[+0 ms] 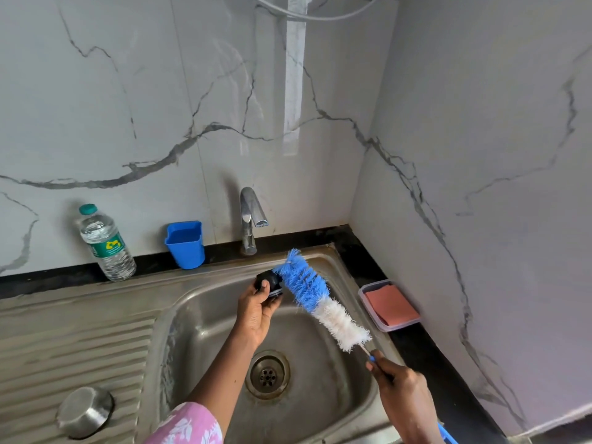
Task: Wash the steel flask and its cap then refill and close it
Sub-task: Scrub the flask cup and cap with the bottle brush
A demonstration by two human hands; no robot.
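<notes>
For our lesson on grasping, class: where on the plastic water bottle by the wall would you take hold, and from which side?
Probably round the middle of the water bottle, from the front. It stands upright, the wall close behind, and its round body suits a wrapping hold.

The black cap (269,285) is held above the sink (205,318), pinched by the fingers of the left hand (256,312). It is tilted on its side, and its ribbed end is touched by the blue bristles of the bottle brush (307,290).
</notes>
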